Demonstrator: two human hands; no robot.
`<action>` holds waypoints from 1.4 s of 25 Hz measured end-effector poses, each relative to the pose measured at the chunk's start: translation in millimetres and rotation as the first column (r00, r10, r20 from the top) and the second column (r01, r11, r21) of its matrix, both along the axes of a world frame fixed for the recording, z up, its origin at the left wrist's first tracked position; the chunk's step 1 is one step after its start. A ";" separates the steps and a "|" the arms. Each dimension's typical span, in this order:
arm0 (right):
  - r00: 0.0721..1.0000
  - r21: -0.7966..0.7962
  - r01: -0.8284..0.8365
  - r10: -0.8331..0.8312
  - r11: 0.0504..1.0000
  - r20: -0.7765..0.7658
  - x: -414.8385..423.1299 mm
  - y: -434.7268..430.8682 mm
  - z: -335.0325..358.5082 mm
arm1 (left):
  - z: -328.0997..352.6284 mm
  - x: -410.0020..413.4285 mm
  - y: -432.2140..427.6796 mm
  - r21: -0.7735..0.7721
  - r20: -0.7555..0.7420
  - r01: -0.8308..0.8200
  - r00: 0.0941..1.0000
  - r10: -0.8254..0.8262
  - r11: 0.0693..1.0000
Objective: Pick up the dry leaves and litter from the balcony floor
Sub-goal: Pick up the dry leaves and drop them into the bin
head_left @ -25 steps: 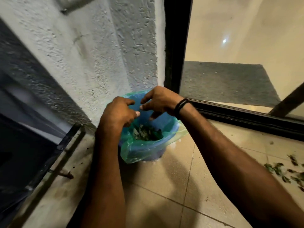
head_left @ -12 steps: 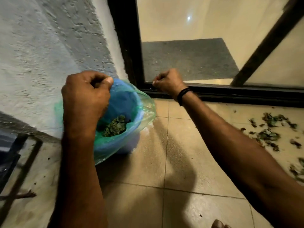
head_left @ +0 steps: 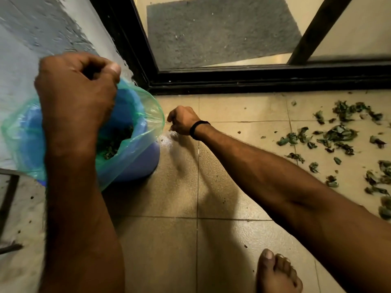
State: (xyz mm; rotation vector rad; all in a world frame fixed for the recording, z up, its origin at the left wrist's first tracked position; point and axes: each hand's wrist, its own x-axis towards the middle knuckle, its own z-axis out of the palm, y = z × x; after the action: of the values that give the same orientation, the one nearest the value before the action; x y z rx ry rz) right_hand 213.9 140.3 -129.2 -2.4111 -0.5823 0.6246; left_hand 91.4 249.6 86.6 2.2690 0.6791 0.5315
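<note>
A blue bin point(head_left: 137, 163) lined with a green plastic bag point(head_left: 148, 115) stands on the tiled floor against the wall, with dry leaves point(head_left: 114, 142) inside. My left hand point(head_left: 76, 96) is a closed fist over the bin's far rim, gripping the bag's edge. My right hand point(head_left: 183, 120) is low beside the bin's right side, fingers curled shut right at the bag's rim. Whether it holds anything is hidden. Several dry green leaves point(head_left: 338, 134) lie scattered on the tiles at the right.
A black sliding door frame point(head_left: 254, 79) runs along the back, with a grey mat point(head_left: 222, 30) behind the glass. A rough white wall point(head_left: 31, 28) is on the left and a dark metal frame point(head_left: 8, 197) at the left edge. My bare foot point(head_left: 275, 271) is at the bottom.
My right hand has dropped from the door frame to the floor beside the bin. My left hand stays fisted at the bag's rim. The view has swung right, showing more leaves.
</note>
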 end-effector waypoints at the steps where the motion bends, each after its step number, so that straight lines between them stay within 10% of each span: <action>1: 1.000 0.007 -0.015 0.015 1.000 0.005 -1.0 5.1 -3.7 | -0.8 2.1 1.6 0.007 -0.002 -0.001 1.000 0.001 1.000; 13: 0.971 0.031 -0.220 0.216 0.975 0.104 -18.1 48.1 -34.8 | 10.5 2.9 0.8 0.068 0.003 -0.056 0.998 0.056 0.996; 18: 0.992 0.119 0.115 -0.119 0.986 0.031 -2.1 29.5 -20.4 | 7.5 -6.4 2.0 0.067 -0.001 -0.093 0.996 0.094 0.993; 25: 0.924 0.618 0.362 -0.179 0.698 -0.338 21.4 6.2 117.9 | 19.9 -21.4 5.4 0.118 -0.031 -0.179 0.983 0.183 0.977; 30: 0.977 0.769 0.103 0.081 0.630 -0.197 -19.0 -0.7 225.1 | 31.7 -35.0 11.5 0.173 -0.019 -0.270 0.961 0.277 0.947; 35: 0.948 0.417 -0.317 0.295 0.852 0.118 -58.0 24.0 234.6 | 39.3 -46.9 15.9 0.190 -0.041 -0.325 0.940 0.338 0.926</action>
State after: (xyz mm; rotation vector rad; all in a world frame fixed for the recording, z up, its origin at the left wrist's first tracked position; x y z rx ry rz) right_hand 156.0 164.4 105.3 -1.9324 -1.0267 0.4986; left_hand 44.5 265.5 125.9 2.3623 1.1048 0.6978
